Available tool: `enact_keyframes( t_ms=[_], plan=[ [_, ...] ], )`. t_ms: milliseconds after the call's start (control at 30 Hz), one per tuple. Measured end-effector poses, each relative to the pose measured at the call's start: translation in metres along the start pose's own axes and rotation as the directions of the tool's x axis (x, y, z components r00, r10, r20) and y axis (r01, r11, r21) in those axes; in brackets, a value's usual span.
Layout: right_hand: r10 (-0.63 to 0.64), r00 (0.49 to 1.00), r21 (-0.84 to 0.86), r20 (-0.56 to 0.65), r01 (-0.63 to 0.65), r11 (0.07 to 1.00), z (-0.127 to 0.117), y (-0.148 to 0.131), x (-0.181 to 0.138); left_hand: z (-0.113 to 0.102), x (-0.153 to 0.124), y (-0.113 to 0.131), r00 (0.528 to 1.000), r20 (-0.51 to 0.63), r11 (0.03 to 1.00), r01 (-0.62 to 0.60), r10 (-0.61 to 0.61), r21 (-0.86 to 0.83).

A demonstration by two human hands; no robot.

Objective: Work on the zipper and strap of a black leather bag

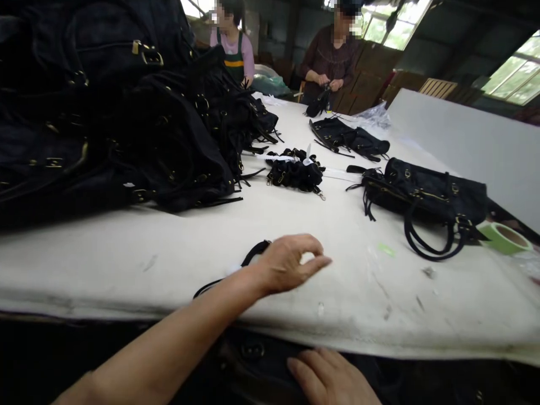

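Note:
My left hand (293,263) reaches over the pale table, its thumb and forefinger curled into a near-closed ring. Whether something tiny sits at the fingertips I cannot make out. Behind that hand and wrist lies a black strap (254,253), partly hidden. Below the table's front edge, my right hand (335,378) has its fingers bent over a black handbag (257,365) with a metal buckle. Much of this bag is dark or out of frame, and the right fingertips are blurred.
Black handbags (169,129) form a tall pile at left. A bundle of black straps with clips (297,171) lies mid-table, with another handbag (434,191) and a green tape roll (508,239) at right. Two people (331,62) (234,48) stand beyond the table; one handles a black item.

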State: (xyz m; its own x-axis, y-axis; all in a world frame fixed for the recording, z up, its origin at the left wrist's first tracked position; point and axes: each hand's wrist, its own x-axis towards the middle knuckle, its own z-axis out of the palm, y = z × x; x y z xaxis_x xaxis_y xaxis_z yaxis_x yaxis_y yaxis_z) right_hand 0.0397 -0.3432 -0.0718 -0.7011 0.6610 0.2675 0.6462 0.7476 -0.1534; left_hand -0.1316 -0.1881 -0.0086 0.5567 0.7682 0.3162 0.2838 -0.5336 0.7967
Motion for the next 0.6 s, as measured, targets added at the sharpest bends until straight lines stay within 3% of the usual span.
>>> enact_keyframes(
  t_ms=[67,133,200,267,300,333,433,600],
  plan=[
    [0.042,0.999,0.042,-0.003,-0.041,0.998,-0.005,-0.001,-0.002,-0.04,-0.02,-0.003,0.974,-0.141,0.971,0.199,-0.18,0.133],
    [0.1,0.995,0.094,0.01,-0.101,0.991,-0.008,-0.002,-0.001,-0.069,-0.043,-0.008,0.894,-0.198,0.82,0.448,-0.402,0.356],
    [0.152,0.986,0.129,0.069,-0.16,0.979,-0.012,-0.003,0.003,-0.08,-0.062,-0.013,0.774,-0.165,0.623,0.599,-0.611,0.504],
    [0.189,0.968,0.145,0.165,-0.213,0.966,-0.017,-0.006,0.009,-0.078,-0.076,-0.015,0.663,-0.099,0.487,0.635,-0.742,0.599],
    [0.198,0.956,0.149,0.216,-0.233,0.961,-0.021,-0.008,0.013,-0.073,-0.08,-0.015,0.634,-0.078,0.453,0.628,-0.77,0.632],
    [0.204,0.944,0.153,0.26,-0.249,0.956,-0.024,-0.01,0.017,-0.068,-0.082,-0.014,0.623,-0.066,0.435,0.613,-0.78,0.66],
    [0.229,0.91,0.154,0.346,-0.295,0.943,-0.033,-0.015,0.025,-0.053,-0.082,-0.012,0.648,-0.074,0.415,0.566,-0.758,0.712],
    [0.259,0.902,0.159,0.346,-0.329,0.931,-0.035,-0.022,0.022,-0.054,-0.087,-0.02,0.697,-0.077,0.468,0.555,-0.713,0.688]
  ],
)
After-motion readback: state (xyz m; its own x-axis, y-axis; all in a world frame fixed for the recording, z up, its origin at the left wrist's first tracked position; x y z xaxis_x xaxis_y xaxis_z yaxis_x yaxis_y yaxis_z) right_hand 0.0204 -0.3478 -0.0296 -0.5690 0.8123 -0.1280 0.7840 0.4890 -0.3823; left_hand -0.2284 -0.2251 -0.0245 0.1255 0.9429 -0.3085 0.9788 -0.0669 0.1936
